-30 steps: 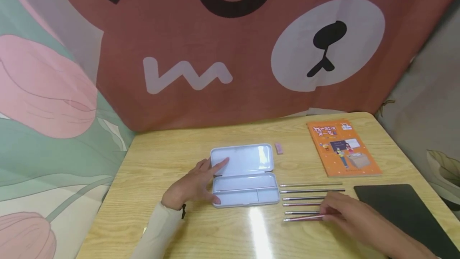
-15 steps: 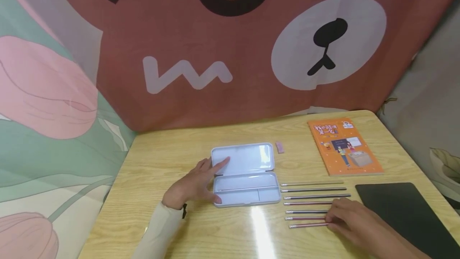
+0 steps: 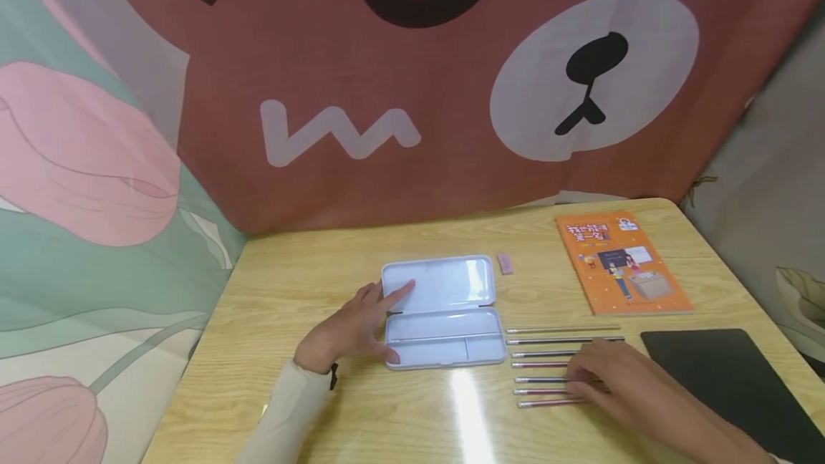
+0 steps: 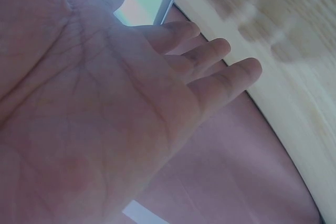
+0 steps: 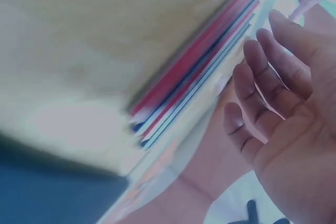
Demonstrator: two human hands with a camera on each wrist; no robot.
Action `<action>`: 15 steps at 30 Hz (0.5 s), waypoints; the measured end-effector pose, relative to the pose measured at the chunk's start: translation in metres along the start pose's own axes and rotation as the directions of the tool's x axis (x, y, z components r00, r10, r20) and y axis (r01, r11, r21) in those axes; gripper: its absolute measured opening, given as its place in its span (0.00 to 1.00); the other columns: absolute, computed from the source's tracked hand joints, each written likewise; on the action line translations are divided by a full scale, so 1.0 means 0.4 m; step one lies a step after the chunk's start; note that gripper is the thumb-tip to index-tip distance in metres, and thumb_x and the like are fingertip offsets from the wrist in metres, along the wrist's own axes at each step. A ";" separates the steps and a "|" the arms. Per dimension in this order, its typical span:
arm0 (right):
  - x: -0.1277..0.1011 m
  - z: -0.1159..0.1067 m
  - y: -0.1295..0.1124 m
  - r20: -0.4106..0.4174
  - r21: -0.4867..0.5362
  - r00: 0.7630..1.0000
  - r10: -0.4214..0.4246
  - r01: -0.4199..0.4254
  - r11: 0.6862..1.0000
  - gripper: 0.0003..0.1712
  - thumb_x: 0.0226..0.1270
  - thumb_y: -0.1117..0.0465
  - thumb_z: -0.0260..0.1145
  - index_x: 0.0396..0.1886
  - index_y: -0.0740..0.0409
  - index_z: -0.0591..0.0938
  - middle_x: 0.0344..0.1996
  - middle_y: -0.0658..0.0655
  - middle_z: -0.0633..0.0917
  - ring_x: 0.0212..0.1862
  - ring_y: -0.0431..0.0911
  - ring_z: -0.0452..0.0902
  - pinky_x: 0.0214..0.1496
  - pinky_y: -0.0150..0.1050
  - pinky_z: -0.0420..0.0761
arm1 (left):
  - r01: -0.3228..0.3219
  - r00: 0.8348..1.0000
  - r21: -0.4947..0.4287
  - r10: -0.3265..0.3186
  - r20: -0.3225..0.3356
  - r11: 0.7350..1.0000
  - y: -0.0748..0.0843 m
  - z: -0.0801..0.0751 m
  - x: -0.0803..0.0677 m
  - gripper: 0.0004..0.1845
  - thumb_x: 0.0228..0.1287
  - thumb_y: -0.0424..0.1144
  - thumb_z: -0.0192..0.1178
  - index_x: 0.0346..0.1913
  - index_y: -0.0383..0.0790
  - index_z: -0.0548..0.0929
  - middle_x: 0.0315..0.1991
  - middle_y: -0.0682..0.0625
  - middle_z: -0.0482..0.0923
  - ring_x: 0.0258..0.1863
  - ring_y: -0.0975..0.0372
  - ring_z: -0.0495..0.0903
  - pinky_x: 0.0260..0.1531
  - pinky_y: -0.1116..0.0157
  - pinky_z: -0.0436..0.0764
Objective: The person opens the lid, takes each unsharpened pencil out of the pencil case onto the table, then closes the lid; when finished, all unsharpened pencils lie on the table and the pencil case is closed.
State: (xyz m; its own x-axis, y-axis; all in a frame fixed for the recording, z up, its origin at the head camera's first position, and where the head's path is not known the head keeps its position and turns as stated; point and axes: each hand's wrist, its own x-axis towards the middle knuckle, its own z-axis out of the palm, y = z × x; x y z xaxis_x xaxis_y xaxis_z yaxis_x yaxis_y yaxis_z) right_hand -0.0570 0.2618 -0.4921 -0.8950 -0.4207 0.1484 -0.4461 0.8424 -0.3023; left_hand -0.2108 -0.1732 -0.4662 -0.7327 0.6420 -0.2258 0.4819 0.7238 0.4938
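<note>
A pale blue pencil case (image 3: 486, 351) lies unfolded on the table, its lid (image 3: 445, 285) tipped back. My left hand (image 3: 351, 328) spans its left end, thumb at the front corner, index finger reaching over the lid. In the left wrist view, the other fingers of that left hand (image 4: 110, 108) extend past the case's edge. Several pencils lie in a row right of the case, including a reddish pencil (image 3: 548, 403) nearest me. Over the row's right part is my right hand (image 3: 612, 378). The right wrist view shows this right hand (image 5: 294, 108) with loosely bent fingers, apart from the pencils (image 5: 202, 59).
A small pink eraser (image 3: 505, 263) lies beside the lid. An orange book (image 3: 580, 278) rests at the back right, with a black flat board (image 3: 722, 378) in front of it. Behind the table's far edge hangs a cloth (image 3: 322, 192) printed with a bear.
A reddish pencil came to lie separately at the near end of the row and the right hand let it go. That hand then moved left and away from me. The left hand stays put.
</note>
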 end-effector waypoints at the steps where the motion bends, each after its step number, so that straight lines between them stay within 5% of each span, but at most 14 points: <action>1: 0.019 -0.005 -0.009 -0.008 -0.005 1.000 -0.008 0.008 1.000 0.08 0.73 0.46 0.78 0.39 0.25 0.85 0.37 0.24 0.78 0.41 0.26 0.71 0.45 0.41 0.80 | 0.004 1.000 -0.003 -0.004 0.001 1.000 -0.001 0.000 -0.001 0.68 0.54 0.47 0.88 0.91 0.58 0.54 0.77 0.35 0.64 0.80 0.42 0.60 0.76 0.41 0.71; 5: 0.109 -0.021 -0.049 0.007 -0.001 1.000 -0.024 0.024 1.000 0.04 0.78 0.48 0.74 0.47 0.34 0.89 0.42 0.30 0.84 0.45 0.30 0.76 0.50 0.44 0.82 | 0.017 1.000 -0.005 -0.017 0.006 1.000 -0.004 0.002 -0.001 0.68 0.54 0.47 0.88 0.92 0.59 0.53 0.80 0.34 0.62 0.82 0.42 0.58 0.77 0.41 0.71; 15: 0.312 0.026 -0.144 0.056 0.029 0.970 -0.238 0.237 0.971 0.19 0.80 0.52 0.73 0.61 0.57 0.87 0.51 0.53 0.90 0.52 0.46 0.86 0.55 0.51 0.87 | 0.005 1.000 0.032 -0.005 0.000 0.999 -0.003 -0.001 0.001 0.67 0.55 0.50 0.87 0.91 0.59 0.54 0.82 0.35 0.60 0.83 0.41 0.59 0.77 0.41 0.70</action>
State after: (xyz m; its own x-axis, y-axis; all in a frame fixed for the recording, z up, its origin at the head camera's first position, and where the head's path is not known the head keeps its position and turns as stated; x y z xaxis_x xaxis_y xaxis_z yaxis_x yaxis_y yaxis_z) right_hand -0.1430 0.1573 -0.4658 -0.7613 -0.6274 0.1636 -0.6453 0.7083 -0.2861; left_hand -0.2120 -0.1739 -0.4668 -0.7352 0.6383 -0.2283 0.4936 0.7348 0.4652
